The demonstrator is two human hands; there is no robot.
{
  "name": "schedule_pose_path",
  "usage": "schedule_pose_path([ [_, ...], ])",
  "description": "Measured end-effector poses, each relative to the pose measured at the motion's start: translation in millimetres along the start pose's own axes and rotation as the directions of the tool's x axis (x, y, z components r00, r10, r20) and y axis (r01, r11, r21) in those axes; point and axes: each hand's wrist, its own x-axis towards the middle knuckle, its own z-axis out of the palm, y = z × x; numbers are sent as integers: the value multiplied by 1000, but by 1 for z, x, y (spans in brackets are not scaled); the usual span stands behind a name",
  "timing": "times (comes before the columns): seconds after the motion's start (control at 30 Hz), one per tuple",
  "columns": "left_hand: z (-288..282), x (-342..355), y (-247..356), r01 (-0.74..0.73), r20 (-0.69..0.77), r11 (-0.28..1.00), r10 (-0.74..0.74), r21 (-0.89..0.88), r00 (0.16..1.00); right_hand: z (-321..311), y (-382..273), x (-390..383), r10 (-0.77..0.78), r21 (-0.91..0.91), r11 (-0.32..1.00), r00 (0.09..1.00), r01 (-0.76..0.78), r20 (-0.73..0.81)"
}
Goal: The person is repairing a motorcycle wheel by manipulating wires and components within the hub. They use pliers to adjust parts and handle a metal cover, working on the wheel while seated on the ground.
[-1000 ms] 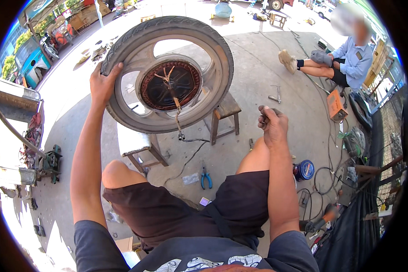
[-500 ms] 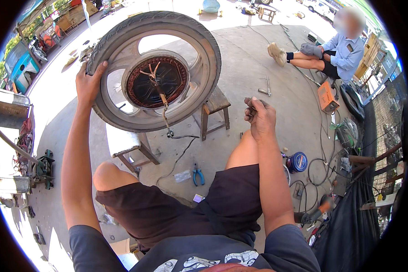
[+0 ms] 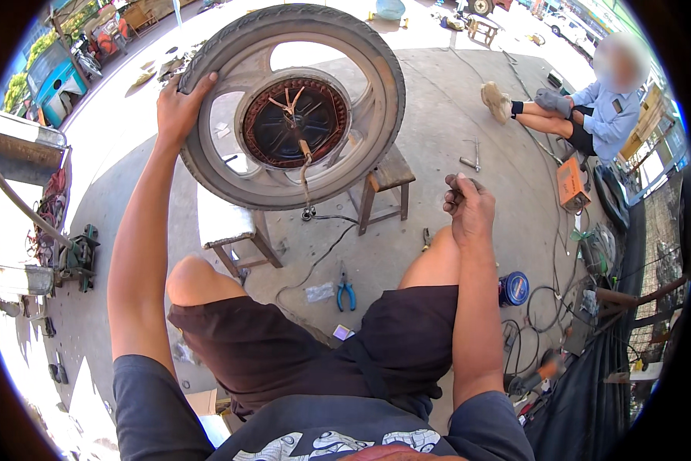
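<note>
My left hand (image 3: 180, 107) grips the left side of a wheel's black tyre (image 3: 292, 21), held tilted over two wooden stools (image 3: 388, 169); whether it touches them I cannot tell. The wheel's open hub motor (image 3: 265, 131) shows copper windings, splayed bare wire ends at the centre, and a cable (image 3: 307, 177) running down to a dark connector (image 3: 308, 213). My right hand (image 3: 468, 203) is raised over my right thigh, fingers closed in a pinch; whatever is between them is too small to make out. Blue-handled pliers (image 3: 345, 296) lie on the concrete between my knees.
A person (image 3: 607, 119) in light blue sits at the upper right, beside an orange machine (image 3: 571, 184). Loose cables, a blue tin (image 3: 513, 289), a power tool (image 3: 549, 369) and dark sheeting (image 3: 584, 407) are at right. A green metal vice (image 3: 80, 257) is at left; a metal tool (image 3: 472, 161) lies ahead.
The wheel and my left hand have risen slightly and shifted a little right relative to the stools. My right hand stays pinched in much the same place. The whole view has shifted slightly.
</note>
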Motion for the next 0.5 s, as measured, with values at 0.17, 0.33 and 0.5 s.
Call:
schedule_pose_path([
  [0.17, 3, 3, -1, -28, -21, 1000, 28, -6, 999, -6, 3, 3, 2, 16, 1000, 1000, -3, 11],
  [0.33, 0, -2, 9, -16, -3, 999, 16, -37, 1000, -3, 2, -1, -12, 11, 1000, 1000, 12, 12],
  [0.5, 0, -4, 10, -33, -4, 999, 33, -40, 999, -3, 4, -1, -27, 16, 1000, 999, 27, 20],
])
